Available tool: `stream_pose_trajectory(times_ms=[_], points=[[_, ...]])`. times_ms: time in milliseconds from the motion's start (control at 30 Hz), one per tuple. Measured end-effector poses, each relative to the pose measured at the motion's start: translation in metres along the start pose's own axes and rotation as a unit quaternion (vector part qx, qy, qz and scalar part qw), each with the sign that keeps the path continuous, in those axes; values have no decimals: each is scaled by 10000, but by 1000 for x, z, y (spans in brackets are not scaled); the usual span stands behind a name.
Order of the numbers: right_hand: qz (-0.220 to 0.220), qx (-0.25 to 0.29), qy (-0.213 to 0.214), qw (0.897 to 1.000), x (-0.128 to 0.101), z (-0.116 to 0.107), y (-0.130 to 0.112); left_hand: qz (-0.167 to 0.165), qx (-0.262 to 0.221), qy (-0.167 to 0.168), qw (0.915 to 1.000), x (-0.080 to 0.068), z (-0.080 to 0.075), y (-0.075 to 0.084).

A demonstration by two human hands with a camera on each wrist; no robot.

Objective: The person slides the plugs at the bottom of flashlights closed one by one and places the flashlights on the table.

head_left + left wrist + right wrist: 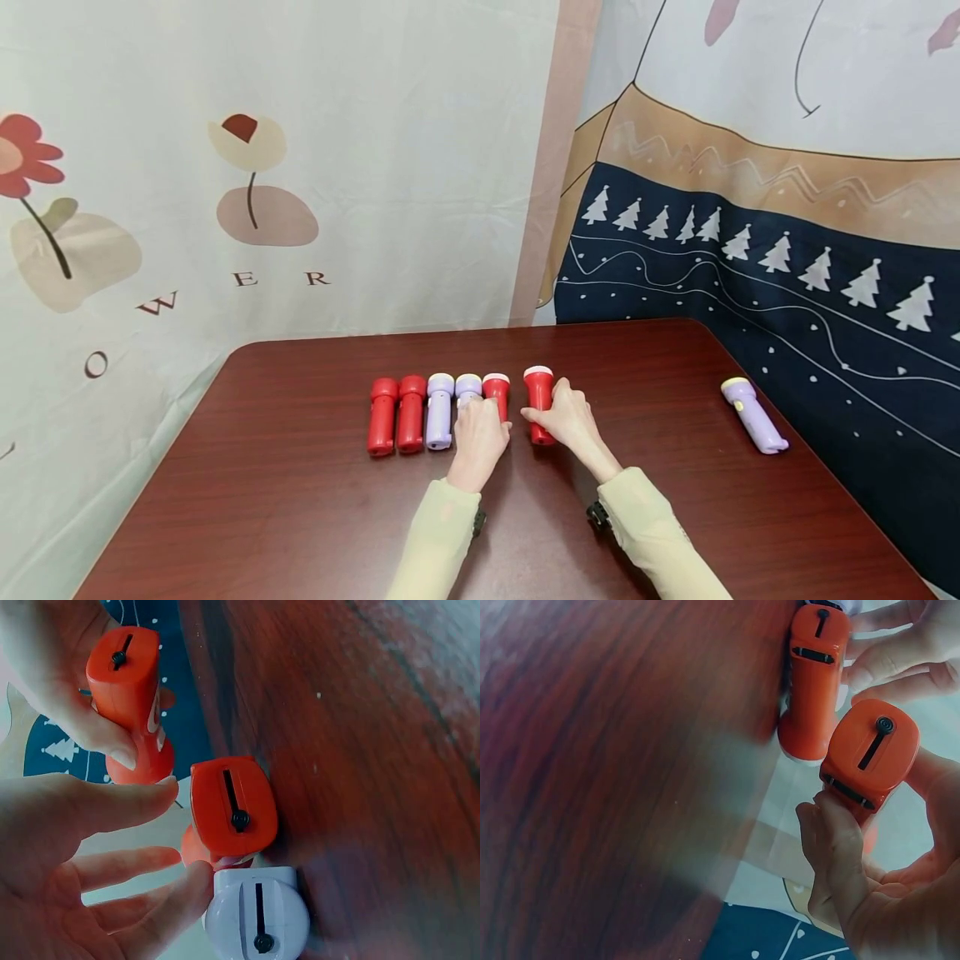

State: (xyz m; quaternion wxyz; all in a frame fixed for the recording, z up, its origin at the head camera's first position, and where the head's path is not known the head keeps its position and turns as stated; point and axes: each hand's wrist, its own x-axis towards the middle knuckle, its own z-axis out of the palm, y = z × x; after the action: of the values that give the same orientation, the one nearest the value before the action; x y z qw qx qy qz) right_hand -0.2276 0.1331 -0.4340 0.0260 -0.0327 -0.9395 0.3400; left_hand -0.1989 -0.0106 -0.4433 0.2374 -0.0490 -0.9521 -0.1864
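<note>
Red plastic torch (538, 403), smooth and flared at its white-rimmed head, lies on the glossy wood-grain table (300, 500), pinched by the right hand (572, 418) at its 9 o'clock. Left hand (477, 435), fingers apparently relaxed, touches the neighbouring red torch (497, 390).

The left hand (67, 862) fills the lower left corner, with its fingers relaxed and spread toward the flat butt end of a red plastic flashlight (231, 806) that lies on the dark red-brown wooden table (375, 750). One fingertip touches a pale lilac plastic flashlight (259, 913), which lies just beside the red one. At the upper left, the right hand (52, 667) grips a second red plastic flashlight (127, 682) with its thumb and fingers around the body.
</note>
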Motion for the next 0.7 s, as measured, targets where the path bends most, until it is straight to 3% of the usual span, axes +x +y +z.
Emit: stream_pose_trajectory(times_ms=[700], points=[[150,-457,-213,9986,7,14,-7,84,154,31,9998,0,5,2]])
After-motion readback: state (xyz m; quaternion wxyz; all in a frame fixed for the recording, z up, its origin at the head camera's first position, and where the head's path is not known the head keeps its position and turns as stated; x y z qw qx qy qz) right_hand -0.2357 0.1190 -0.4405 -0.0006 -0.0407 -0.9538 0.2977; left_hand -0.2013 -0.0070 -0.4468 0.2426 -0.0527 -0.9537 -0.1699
